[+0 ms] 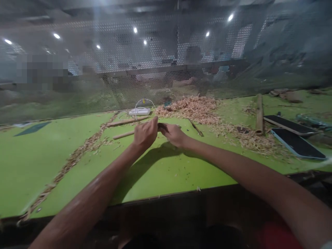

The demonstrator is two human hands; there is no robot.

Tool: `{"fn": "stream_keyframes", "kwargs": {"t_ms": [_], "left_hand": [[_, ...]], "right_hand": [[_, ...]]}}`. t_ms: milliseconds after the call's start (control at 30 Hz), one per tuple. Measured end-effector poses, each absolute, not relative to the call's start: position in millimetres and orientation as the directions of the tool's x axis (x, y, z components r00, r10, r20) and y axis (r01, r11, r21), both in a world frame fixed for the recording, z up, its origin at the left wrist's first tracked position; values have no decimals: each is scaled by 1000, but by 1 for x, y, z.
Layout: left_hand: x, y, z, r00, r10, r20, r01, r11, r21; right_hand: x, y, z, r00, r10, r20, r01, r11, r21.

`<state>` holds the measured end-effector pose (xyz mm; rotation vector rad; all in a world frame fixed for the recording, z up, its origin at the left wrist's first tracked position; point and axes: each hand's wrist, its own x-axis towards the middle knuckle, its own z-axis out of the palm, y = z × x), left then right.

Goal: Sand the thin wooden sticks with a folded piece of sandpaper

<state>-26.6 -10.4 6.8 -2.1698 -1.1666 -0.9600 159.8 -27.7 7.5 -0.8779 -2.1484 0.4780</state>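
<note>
My left hand (145,134) is closed, thumb on top, above the middle of the green table. Meeting it from the right, my right hand (175,135) is also closed, its fingers pressed together. Between the two hands shows a small dark piece (163,126), mostly covered by fingers, so its kind cannot be made out. Just left of my left hand, a thin wooden stick (123,135) lies on the table, with a longer flat wooden strip (124,121) behind it. To the right of my right hand lies a slim dark tool (195,127), possibly a knife or file.
Pale shavings form a heap (194,108) at the back, and another trail fills a seam (70,165) on the left. Two phones (298,143) and a bamboo piece (259,114) lie right. Behind the white device (140,111) stands a perforated mesh screen (124,90).
</note>
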Motion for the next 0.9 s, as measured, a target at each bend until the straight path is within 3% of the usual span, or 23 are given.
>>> {"fn": "stream_keyframes", "kwargs": {"t_ms": [133, 333, 533, 633, 800, 900], "left_hand": [[-35, -8, 15, 325, 530, 783, 882, -469, -48], [-40, 0, 15, 91, 560, 823, 898, -404, 175], [-36, 8, -2, 30, 511, 859, 885, -414, 215], [-35, 8, -3, 76, 560, 825, 894, -404, 193], [-37, 6, 5, 91, 560, 823, 880, -432, 197], [-38, 10, 6, 49, 519, 853, 860, -456, 229]], "right_hand": [[185, -10, 1, -436, 804, 405, 588, 595, -548], [200, 4, -7, -372, 861, 346, 730, 502, -465], [161, -16, -7, -500, 683, 533, 501, 730, -465], [155, -20, -5, -563, 624, 542, 436, 781, -447], [191, -3, -8, -422, 809, 409, 629, 586, -511], [206, 6, -9, -366, 850, 379, 680, 522, -515]]}}
